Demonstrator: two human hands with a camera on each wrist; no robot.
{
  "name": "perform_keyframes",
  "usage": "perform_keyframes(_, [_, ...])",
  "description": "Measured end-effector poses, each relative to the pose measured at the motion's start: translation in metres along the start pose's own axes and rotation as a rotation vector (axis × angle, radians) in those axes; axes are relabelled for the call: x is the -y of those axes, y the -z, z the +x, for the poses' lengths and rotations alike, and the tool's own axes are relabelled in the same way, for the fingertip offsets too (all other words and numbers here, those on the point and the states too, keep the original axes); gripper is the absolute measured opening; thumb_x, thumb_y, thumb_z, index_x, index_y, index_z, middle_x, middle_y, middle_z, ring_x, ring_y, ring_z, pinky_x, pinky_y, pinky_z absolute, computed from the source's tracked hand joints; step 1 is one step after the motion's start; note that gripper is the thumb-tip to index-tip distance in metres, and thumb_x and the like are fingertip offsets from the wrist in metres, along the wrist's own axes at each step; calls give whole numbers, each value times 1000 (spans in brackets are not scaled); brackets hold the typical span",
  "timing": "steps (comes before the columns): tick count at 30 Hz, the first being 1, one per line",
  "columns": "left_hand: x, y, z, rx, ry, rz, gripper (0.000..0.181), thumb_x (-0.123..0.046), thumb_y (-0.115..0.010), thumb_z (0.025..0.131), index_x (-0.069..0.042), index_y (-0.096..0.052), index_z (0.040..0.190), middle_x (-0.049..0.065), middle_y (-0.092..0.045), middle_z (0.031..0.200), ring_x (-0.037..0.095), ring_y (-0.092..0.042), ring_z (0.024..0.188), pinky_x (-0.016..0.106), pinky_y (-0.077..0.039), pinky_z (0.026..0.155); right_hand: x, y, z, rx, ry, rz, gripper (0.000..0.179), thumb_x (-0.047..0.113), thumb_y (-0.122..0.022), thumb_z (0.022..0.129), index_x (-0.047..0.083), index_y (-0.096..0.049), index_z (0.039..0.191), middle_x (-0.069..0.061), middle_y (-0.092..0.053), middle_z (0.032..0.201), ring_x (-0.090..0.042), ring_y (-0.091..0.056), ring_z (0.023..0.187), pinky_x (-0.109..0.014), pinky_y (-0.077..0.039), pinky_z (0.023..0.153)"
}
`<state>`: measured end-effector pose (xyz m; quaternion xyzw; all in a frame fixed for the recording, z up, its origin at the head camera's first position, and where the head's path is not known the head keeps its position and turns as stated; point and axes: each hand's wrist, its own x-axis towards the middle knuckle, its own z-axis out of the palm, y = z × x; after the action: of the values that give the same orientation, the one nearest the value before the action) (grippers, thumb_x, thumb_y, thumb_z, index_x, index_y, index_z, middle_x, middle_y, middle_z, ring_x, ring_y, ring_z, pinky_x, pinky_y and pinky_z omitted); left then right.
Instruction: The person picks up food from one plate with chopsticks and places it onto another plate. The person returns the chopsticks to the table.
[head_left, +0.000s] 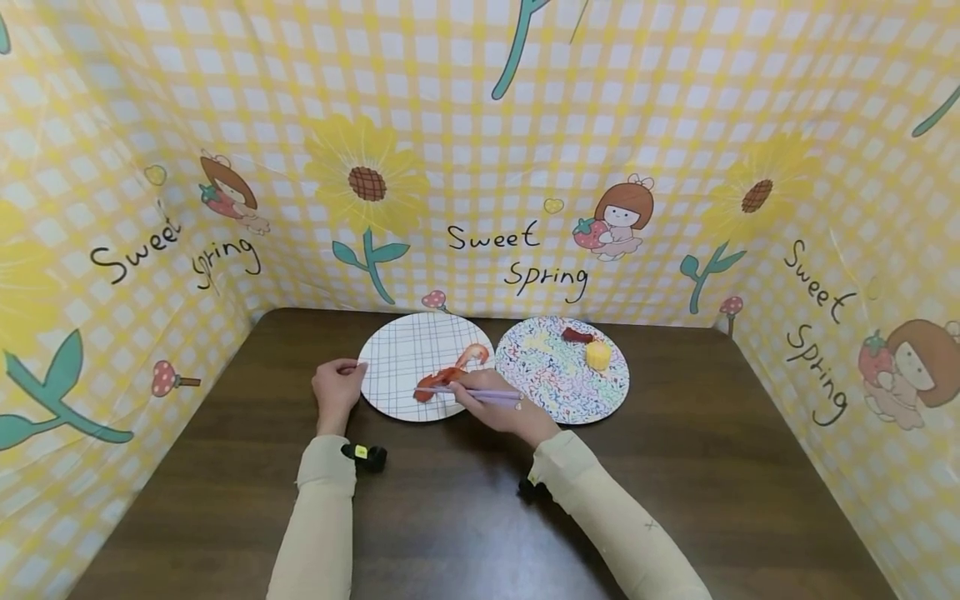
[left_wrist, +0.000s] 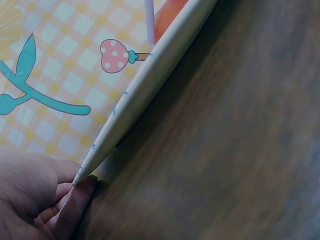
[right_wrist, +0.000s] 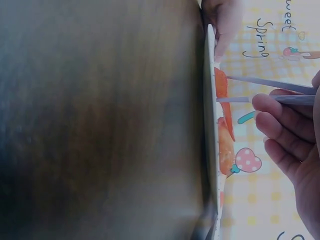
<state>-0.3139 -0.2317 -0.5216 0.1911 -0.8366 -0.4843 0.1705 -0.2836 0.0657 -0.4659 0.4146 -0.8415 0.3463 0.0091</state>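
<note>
My left hand (head_left: pixel 337 390) pinches the left rim of a white oval plate with a blue grid (head_left: pixel 393 354); one finger reaches under the edge (left_wrist: pixel 82 197). In my right hand (head_left: pixel 510 410) is a pair of lavender chopsticks (head_left: pixel 491 395), held above the plate's right side. Their tips (right_wrist: pixel 240 78) are apart, right at an orange-red food piece (head_left: pixel 426 393) lying on the plate. Behind it on the same plate lies a curled pink-orange shrimp (head_left: pixel 476 353). The right wrist view shows both pieces edge-on, with the chopsticks (right_wrist: pixel 280 86) coming in from the side.
Close on the right stands a round plate with multicoloured speckles (head_left: pixel 547 392). It bears a dark red piece (head_left: pixel 577 336) and a ridged yellow piece (head_left: pixel 597 356). Both plates stand on a dark wooden table (head_left: pixel 675 467), near a yellow checked cloth wall (head_left: pixel 480 192).
</note>
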Motion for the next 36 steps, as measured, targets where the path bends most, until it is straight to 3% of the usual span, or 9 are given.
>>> perform_keyframes(2, [0, 0, -1, 5, 1, 0, 29, -22, -69, 96, 3, -75, 109, 23, -73, 103, 35, -66, 97, 46, -51, 87, 1, 1, -2, 12, -36, 12, 30, 18, -48, 107, 3, -71, 121, -3, -63, 79, -13, -52, 71, -24, -44, 66])
perform_keyframes(5, [0, 0, -2, 8, 0, -4, 29, -22, -69, 96, 4, -75, 109, 23, -73, 103, 36, -66, 97, 47, -51, 87, 3, 1, -3, 29, -68, 41, 34, 20, -48, 108, 3, -67, 130, -12, -73, 102, -12, -60, 84, -24, -49, 75])
perform_keyframes(7, [0, 0, -3, 11, -1, -5, 29, -21, -69, 96, 4, -75, 109, 23, -73, 102, 36, -66, 97, 47, -51, 87, 4, 0, -2, 20, -25, 23, 31, 18, -48, 108, -1, -69, 121, -14, -73, 104, -12, -60, 85, -25, -49, 77])
perform_keyframes(9, [0, 1, -2, 10, 1, -3, 29, -22, -70, 96, 4, -75, 109, 23, -73, 103, 36, -66, 97, 47, -50, 87, 4, -2, 2, -3, 32, 9, 26, 13, -49, 107, -3, -69, 105, -12, -70, 91, -11, -58, 80, -23, -48, 74])
perform_keyframes(12, [0, 0, -2, 10, 7, -1, 29, -23, -70, 96, 3, -75, 109, 23, -73, 103, 35, -66, 97, 46, -50, 87, 2, -6, 8, -55, 126, -3, 24, 3, -51, 104, -1, -64, 84, -3, -53, 69, -10, -46, 65, -22, -41, 63])
perform_keyframes(17, [-1, 1, -2, 11, 0, 6, 29, -23, -69, 96, 3, -76, 108, 22, -73, 102, 35, -66, 97, 47, -50, 87, -5, -10, 14, -94, 169, 16, 25, 3, -54, 102, -4, -68, 82, 5, -48, 66, -3, -38, 59, -16, -35, 59])
perform_keyframes(26, [-2, 1, -2, 10, -2, -3, 29, -22, -70, 96, 3, -76, 108, 23, -73, 103, 35, -67, 97, 44, -50, 85, -11, -2, 7, -100, 90, 25, 28, 13, -53, 105, -2, -72, 91, 7, -49, 65, -4, -43, 59, -19, -38, 56])
perform_keyframes(31, [-1, 0, 0, 9, 3, -2, 29, -23, -70, 96, 3, -75, 109, 22, -73, 103, 34, -66, 96, 42, -50, 82, -8, 13, -3, -115, 76, -27, 31, 12, -52, 106, 1, -70, 83, 7, -46, 63, -6, -42, 58, -20, -37, 55])
perform_keyframes(36, [0, 0, -1, 7, 7, 6, 29, -22, -70, 96, 3, -75, 109, 23, -73, 103, 34, -66, 97, 42, -50, 84, -9, 28, -14, -114, 19, 31, 32, 17, -53, 107, 10, -64, 78, 9, -43, 63, -5, -41, 59, -20, -37, 57])
